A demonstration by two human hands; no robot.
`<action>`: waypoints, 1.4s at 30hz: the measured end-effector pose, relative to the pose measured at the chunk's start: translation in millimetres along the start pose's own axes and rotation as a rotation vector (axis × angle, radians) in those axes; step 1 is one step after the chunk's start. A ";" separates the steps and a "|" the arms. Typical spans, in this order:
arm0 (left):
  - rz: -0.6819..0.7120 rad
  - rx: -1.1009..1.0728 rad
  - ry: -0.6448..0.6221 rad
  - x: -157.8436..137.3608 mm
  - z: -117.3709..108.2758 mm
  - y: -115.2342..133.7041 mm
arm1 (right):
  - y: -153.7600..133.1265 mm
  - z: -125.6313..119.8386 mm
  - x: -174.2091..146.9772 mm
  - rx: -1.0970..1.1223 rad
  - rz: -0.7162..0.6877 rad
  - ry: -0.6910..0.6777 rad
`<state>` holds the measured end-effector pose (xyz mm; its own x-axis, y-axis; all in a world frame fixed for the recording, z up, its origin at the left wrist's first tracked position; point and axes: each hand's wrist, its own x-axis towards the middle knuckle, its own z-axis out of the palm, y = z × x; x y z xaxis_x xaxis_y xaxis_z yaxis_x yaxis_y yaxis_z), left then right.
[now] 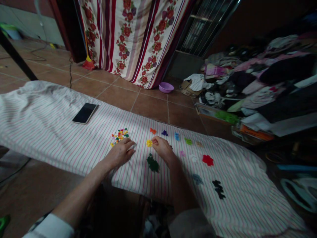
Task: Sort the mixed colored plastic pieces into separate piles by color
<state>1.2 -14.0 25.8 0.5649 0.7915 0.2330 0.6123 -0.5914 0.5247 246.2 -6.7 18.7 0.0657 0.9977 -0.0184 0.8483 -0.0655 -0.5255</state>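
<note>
My left hand [122, 152] rests on the striped cloth, fingers stretched out and a little apart, at the near edge of a mixed pile of small coloured pieces [120, 135]. The fingertips of my right hand [162, 147] are pinched together at the right side of a small yellow pile [149, 143]; whatever is between them is too small to make out. Close by lie a dark green pile [153, 163], an orange pile [153, 131] and a dark blue pile [164, 133]. Something dark brown is partly hidden behind my right hand.
Light blue [176, 136], lime green [188, 141], pink [182, 153], red [207, 160], grey-blue [197, 179] and black piles [219, 189] lie rightward on the striped cloth [242, 185]. A phone [85, 113] lies at left. Beyond are a purple basin [166, 87] and heaped clothes [247, 76].
</note>
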 end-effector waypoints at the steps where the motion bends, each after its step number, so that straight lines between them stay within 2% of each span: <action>1: 0.008 0.002 -0.002 1.0 1.8 0.3 | -1.0 0.5 -0.5 0.010 -0.015 0.001; 5: -0.016 0.027 0.018 3.9 1.0 -4.1 | -2.4 -3.5 -3.4 0.051 -0.042 -0.014; 9: -0.104 0.093 0.028 2.7 -14.2 -14.5 | 1.1 -10.8 -5.3 0.059 -0.021 -0.026; 12: -0.213 0.141 -0.003 -0.7 -28.4 -22.7 | 3.7 -15.1 -5.5 0.032 -0.010 -0.050; 15: -0.261 0.157 -0.057 -4.8 -38.0 -29.1 | 2.4 -17.8 -5.8 -0.006 -0.014 -0.068; 19: -0.260 0.163 -0.071 -10.5 -42.6 -35.2 | -7.9 -16.9 -7.3 -0.016 -0.100 -0.005; 23: -0.283 0.142 -0.104 -15.5 -46.2 -38.6 | -25.4 -6.3 -8.4 0.028 -0.246 0.031; 27: -0.351 0.139 -0.143 -18.7 -54.2 -38.8 | -46.1 13.8 -9.4 0.029 -0.347 -0.034; 34: -0.396 0.169 -0.206 -24.5 -60.0 -40.3 | -80.4 45.1 -13.4 -0.013 -0.385 -0.164; 42: -0.367 0.176 -0.252 -28.0 -58.2 -46.6 | -94.8 52.0 -12.3 -0.083 -0.352 -0.160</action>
<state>-75.3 0.3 42.5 0.3974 0.9038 -0.1589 0.8685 -0.3145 0.3832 137.7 -11.8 24.5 -0.3145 0.9492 0.0147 0.8441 0.2867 -0.4531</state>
